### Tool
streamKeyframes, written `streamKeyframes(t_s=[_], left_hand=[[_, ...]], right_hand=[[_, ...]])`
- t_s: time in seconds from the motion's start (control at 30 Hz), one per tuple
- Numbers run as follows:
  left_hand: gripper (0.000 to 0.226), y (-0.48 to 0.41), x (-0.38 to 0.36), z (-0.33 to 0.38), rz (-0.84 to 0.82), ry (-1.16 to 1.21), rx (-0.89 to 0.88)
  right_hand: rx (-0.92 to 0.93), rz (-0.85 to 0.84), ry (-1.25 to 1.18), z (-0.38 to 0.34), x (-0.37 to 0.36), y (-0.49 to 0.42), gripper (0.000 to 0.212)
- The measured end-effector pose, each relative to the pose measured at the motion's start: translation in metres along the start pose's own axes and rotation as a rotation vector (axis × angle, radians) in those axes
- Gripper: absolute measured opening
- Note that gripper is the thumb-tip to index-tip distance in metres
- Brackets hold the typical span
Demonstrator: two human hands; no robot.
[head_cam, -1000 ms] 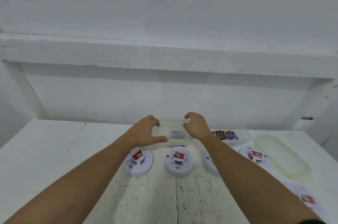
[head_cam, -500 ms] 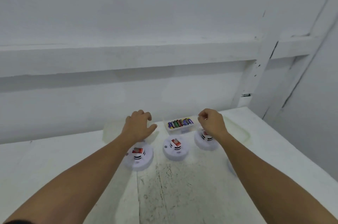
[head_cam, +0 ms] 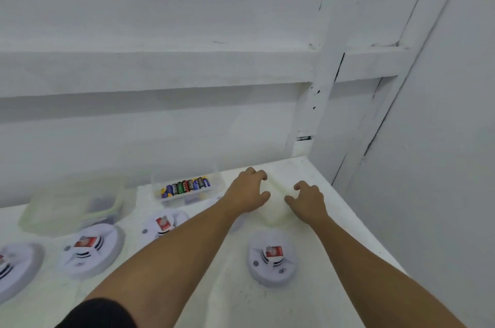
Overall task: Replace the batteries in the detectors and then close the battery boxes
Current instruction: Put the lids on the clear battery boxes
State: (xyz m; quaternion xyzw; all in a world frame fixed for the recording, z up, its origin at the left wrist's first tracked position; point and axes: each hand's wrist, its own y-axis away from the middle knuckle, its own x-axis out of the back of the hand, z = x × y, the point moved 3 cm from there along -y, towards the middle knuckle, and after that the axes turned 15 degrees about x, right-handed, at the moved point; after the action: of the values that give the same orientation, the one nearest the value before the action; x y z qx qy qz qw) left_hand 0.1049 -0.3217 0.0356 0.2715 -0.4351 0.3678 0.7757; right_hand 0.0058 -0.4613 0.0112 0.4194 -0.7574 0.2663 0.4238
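Both hands have gone to the right since half a second ago, when the left one was beside the far-left box and the right one was over a detector. Now they meet on a pale, see-through lid [head_cam: 274, 211] lying at the far right of the white table [head_cam: 321, 260], near the corner of the wall [head_cam: 401, 140]. The left hand [head_cam: 247, 192] curls its fingers and thumb round the lid's left edge; the right hand [head_cam: 308, 200] hooks curled fingers over its right edge. Whether the lid is off the table I cannot tell.

Just left of the hands a clear box [head_cam: 187, 193] holds a row of coloured batteries [head_cam: 186, 186]. Further left stands a second box [head_cam: 72, 204], blurred and cloudy. The nearest detector [head_cam: 272, 260] lies face up near the hands, between the two forearms, with a red battery [head_cam: 274, 251] in its middle. Three other detectors [head_cam: 92, 248] run along the near left, the same way up, each showing red.
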Motion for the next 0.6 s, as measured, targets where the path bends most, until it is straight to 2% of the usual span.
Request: streamKeyframes(t_s=[0.1, 0.23, 0.37, 0.47, 0.6], left_hand=[[0.057, -0.018, -0.018, 0.014, -0.055, -0.077, 0.137], [0.055, -0.034, -0.024, 0.015, -0.059, -0.192, 0.310], [0.055, -0.040, -0.026, 0.018, -0.119, -0.133, 0.369], [0.058, -0.043, -0.026, 0.020, -0.101, -0.099, 0.405], [0.068, -0.045, -0.029, 0.025, -0.059, -0.027, 0.475]], right_hand=[[0.018, -0.064, -0.020, 0.016, -0.001, -0.008, 0.045], [0.040, -0.076, -0.042, 0.026, 0.002, -0.019, 0.027], [0.017, -0.086, -0.011, 0.036, 0.007, -0.029, 0.019], [-0.004, -0.082, 0.041, 0.040, 0.009, -0.034, 0.022], [-0.086, -0.018, 0.148, 0.046, 0.022, -0.034, 0.039]])
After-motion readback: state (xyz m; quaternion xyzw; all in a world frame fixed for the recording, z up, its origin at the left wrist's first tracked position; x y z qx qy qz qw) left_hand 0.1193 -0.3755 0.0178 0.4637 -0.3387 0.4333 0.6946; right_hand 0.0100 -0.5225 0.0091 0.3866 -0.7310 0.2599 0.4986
